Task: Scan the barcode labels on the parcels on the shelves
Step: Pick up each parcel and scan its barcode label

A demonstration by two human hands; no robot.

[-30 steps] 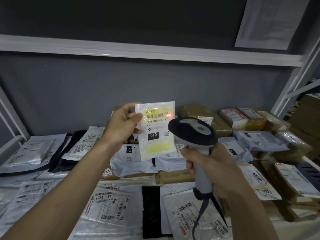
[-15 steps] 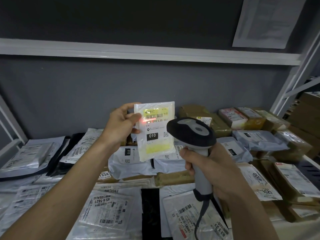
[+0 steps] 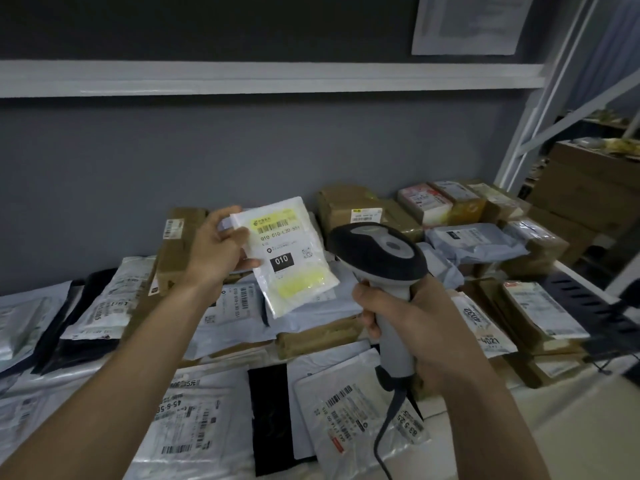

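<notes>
My left hand (image 3: 216, 249) grips a small white parcel (image 3: 287, 258) by its upper left edge. The parcel tilts with its bottom swung to the right; its label shows a yellow strip with a barcode and a black box reading 010. My right hand (image 3: 412, 327) is closed around the grey handle of a barcode scanner (image 3: 379, 252), whose dark head sits just right of the parcel, cable hanging down. No red scan light shows on the label.
The shelf (image 3: 554, 403) below is covered with several parcels: white and black mailer bags (image 3: 194, 420) at front and left, brown boxes (image 3: 360, 209) along the grey back wall and at right. A white shelf beam (image 3: 242, 77) runs overhead; a white upright post (image 3: 530, 109) stands at right.
The parcel has tilted, its lower end swinging right and down toward the pile. The red scan light on its label is gone. The view has shifted, showing more of the right side.
</notes>
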